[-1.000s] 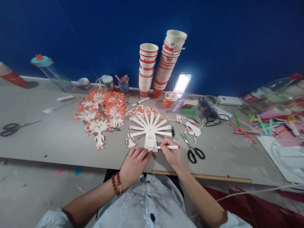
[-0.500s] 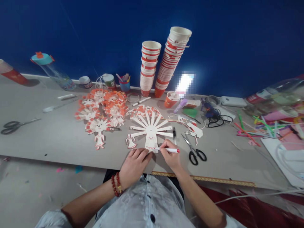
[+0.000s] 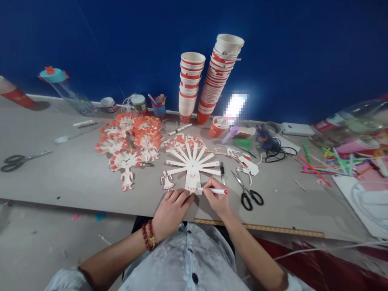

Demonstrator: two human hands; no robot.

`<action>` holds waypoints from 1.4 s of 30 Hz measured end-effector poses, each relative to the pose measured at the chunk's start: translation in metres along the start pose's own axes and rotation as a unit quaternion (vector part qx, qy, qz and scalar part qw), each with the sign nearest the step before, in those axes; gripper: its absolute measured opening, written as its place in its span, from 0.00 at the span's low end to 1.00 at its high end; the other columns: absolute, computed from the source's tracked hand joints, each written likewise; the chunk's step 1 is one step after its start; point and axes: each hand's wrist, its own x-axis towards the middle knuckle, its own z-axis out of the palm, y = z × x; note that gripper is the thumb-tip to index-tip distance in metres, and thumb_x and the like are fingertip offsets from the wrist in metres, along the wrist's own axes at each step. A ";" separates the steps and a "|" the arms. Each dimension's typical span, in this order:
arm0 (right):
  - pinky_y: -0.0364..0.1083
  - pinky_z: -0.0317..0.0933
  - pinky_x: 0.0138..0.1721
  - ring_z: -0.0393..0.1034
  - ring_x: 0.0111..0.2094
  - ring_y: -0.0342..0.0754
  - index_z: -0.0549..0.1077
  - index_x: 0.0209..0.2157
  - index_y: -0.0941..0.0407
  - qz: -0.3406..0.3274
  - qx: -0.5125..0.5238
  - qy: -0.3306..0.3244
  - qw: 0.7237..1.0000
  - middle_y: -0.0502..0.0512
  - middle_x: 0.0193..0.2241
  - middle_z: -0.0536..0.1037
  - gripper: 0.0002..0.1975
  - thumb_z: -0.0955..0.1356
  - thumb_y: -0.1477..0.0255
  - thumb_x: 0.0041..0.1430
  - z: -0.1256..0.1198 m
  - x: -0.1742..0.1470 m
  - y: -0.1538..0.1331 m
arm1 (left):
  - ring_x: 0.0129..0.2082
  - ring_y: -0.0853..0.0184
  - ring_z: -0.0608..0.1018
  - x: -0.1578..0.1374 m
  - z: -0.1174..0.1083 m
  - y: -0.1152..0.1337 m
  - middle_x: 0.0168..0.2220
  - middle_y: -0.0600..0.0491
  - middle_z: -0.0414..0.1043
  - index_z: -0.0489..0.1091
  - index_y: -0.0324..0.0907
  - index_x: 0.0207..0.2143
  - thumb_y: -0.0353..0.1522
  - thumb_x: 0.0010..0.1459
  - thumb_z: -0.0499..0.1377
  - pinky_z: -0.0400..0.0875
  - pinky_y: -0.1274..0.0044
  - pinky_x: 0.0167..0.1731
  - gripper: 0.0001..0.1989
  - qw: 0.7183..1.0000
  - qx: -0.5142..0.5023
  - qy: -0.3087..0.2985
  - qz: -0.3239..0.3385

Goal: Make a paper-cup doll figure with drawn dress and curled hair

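On the table before me lies a white paper cutout (image 3: 193, 178) with strips fanned out at its top and a red-outlined dress drawn below. My right hand (image 3: 214, 197) is closed around a white marker with a red end (image 3: 218, 191), its tip at the dress's lower hem. Fingers stretched out, my left hand (image 3: 175, 208) lies flat over the cutout's bottom edge. A small paper dress (image 3: 167, 181) with a red outline lies just beyond my left fingers. Black-handled scissors (image 3: 248, 194) and a black pen (image 3: 222, 173) are to the right of the cutout.
Finished-looking paper figures with orange fringes (image 3: 133, 133) are piled at left. Two tall stacks of paper cups (image 3: 191, 89) stand by the blue wall. Another pair of scissors (image 3: 18, 161) lies far left. Colourful sticks (image 3: 342, 161) and a cable (image 3: 277, 151) clutter the right side.
The marker in my right hand has shifted very slightly to the left along the hem. My left hand stays in place.
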 end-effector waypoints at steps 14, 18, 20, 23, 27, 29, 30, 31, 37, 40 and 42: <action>0.42 0.50 0.22 0.55 0.19 0.41 0.63 0.21 0.53 -0.002 0.014 0.020 1.000 0.44 0.17 0.62 0.09 0.63 0.77 0.54 0.001 -0.002 0.011 | 0.54 0.58 0.66 0.000 -0.002 0.000 0.55 0.47 0.65 0.59 0.43 0.61 0.29 0.65 0.52 0.61 0.64 0.53 0.22 1.000 -0.022 -0.015 -0.005; 0.42 0.50 0.23 0.55 0.19 0.41 0.62 0.21 0.54 -0.002 0.009 0.026 1.000 0.43 0.17 0.61 0.09 0.63 0.76 0.54 0.001 -0.001 0.010 | 0.54 0.59 0.65 0.000 -0.002 0.000 0.55 0.48 0.65 0.59 0.42 0.61 0.29 0.65 0.52 0.61 0.64 0.53 0.22 0.999 -0.029 -0.016 -0.003; 0.42 0.50 0.23 0.55 0.20 0.41 0.63 0.21 0.54 -0.004 0.008 0.028 1.000 0.43 0.17 0.61 0.09 0.63 0.76 0.54 0.001 -0.001 0.009 | 0.54 0.58 0.65 0.000 -0.001 0.000 0.55 0.48 0.65 0.58 0.42 0.61 0.29 0.65 0.52 0.61 0.64 0.54 0.22 0.999 -0.031 -0.015 -0.003; 0.42 0.50 0.23 0.54 0.20 0.41 0.62 0.21 0.54 -0.006 0.011 0.029 1.000 0.43 0.17 0.61 0.09 0.63 0.77 0.54 0.001 -0.002 0.008 | 0.55 0.58 0.65 0.000 -0.001 0.000 0.55 0.48 0.66 0.59 0.42 0.61 0.30 0.66 0.52 0.60 0.63 0.54 0.22 0.999 -0.029 -0.014 -0.004; 0.42 0.49 0.22 0.54 0.19 0.41 0.62 0.21 0.54 -0.004 0.014 0.025 1.000 0.43 0.17 0.60 0.10 0.63 0.77 0.54 0.001 -0.001 0.009 | 0.55 0.58 0.65 0.000 0.000 0.001 0.55 0.48 0.66 0.59 0.42 0.61 0.29 0.66 0.52 0.61 0.64 0.54 0.22 0.999 -0.029 -0.015 -0.004; 0.42 0.49 0.23 0.54 0.20 0.41 0.62 0.21 0.54 -0.007 0.015 0.027 1.000 0.43 0.17 0.60 0.10 0.63 0.78 0.54 0.001 -0.001 0.009 | 0.54 0.58 0.66 0.000 0.000 0.000 0.55 0.48 0.66 0.59 0.42 0.61 0.29 0.66 0.52 0.61 0.63 0.54 0.22 0.999 -0.028 -0.014 -0.005; 0.42 0.49 0.23 0.54 0.20 0.41 0.62 0.21 0.54 -0.008 0.015 0.028 0.999 0.43 0.17 0.60 0.10 0.63 0.78 0.54 0.001 -0.001 0.010 | 0.54 0.58 0.66 0.001 0.000 0.000 0.55 0.48 0.66 0.59 0.42 0.61 0.29 0.66 0.52 0.61 0.63 0.54 0.22 1.000 -0.027 -0.013 -0.005; 0.42 0.49 0.23 0.54 0.20 0.41 0.62 0.21 0.54 -0.009 0.016 0.029 0.999 0.43 0.17 0.60 0.10 0.63 0.78 0.54 0.001 -0.001 0.010 | 0.54 0.58 0.66 0.001 0.000 0.000 0.55 0.48 0.66 0.59 0.42 0.61 0.29 0.66 0.52 0.61 0.63 0.53 0.22 1.000 -0.027 -0.012 -0.005; 0.42 0.48 0.23 0.53 0.20 0.41 0.62 0.21 0.54 -0.007 0.037 0.045 0.998 0.44 0.18 0.60 0.10 0.63 0.77 0.54 0.000 -0.002 0.010 | 0.54 0.58 0.66 0.000 0.001 0.000 0.54 0.48 0.66 0.59 0.42 0.61 0.28 0.65 0.52 0.61 0.64 0.53 0.22 1.000 -0.026 -0.008 -0.002; 0.42 0.49 0.23 0.54 0.20 0.41 0.62 0.21 0.54 -0.005 0.043 0.050 0.998 0.44 0.18 0.61 0.09 0.63 0.77 0.54 0.000 -0.002 0.010 | 0.54 0.58 0.66 0.000 0.001 0.001 0.54 0.48 0.66 0.59 0.42 0.61 0.28 0.65 0.53 0.62 0.64 0.53 0.22 1.000 -0.025 -0.007 0.000; 0.42 0.49 0.23 0.54 0.20 0.41 0.62 0.21 0.54 -0.003 0.043 0.050 0.998 0.44 0.18 0.60 0.09 0.63 0.77 0.54 0.000 -0.002 0.010 | 0.54 0.58 0.66 -0.001 0.001 0.000 0.54 0.47 0.66 0.59 0.42 0.61 0.28 0.65 0.53 0.62 0.64 0.53 0.22 1.000 -0.024 -0.005 0.000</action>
